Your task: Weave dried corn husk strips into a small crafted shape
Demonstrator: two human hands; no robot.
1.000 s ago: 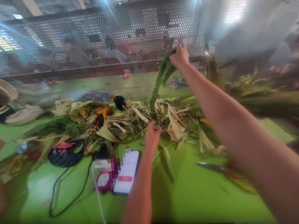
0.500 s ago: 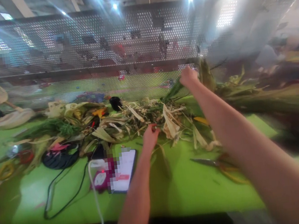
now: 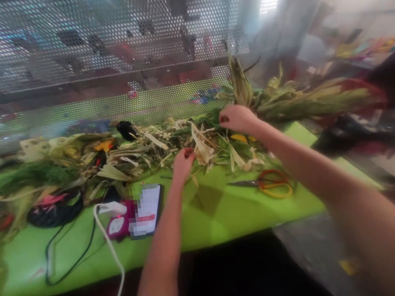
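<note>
Both my hands are over a long heap of dried corn husks (image 3: 202, 145) and leafy scraps on a green table (image 3: 205, 214). My left hand (image 3: 183, 164) is at the heap's front edge, thumb and fingers pinched together; a thin strand hangs beside it, but what the fingers hold is unclear. Farther right, my right hand (image 3: 240, 118) is curled low over green leaves at the back of the heap. Its fingertips are partly hidden, so I cannot make out what is in them. Scissors (image 3: 267, 185) with orange and yellow handles lie below that hand.
A phone (image 3: 147, 209) lies beside a magenta power socket (image 3: 118, 225) with a white cable (image 3: 111, 254). Left of it is a black coil (image 3: 56, 211). Leafy stalks (image 3: 307, 101) reach out at the right, and a perforated metal screen (image 3: 99, 49) stands behind.
My view has tilted down and turned right. My right hand has come down from beside the screen, where it held a green leaf, to the heap. My left hand stays pinched by the husks.
</note>
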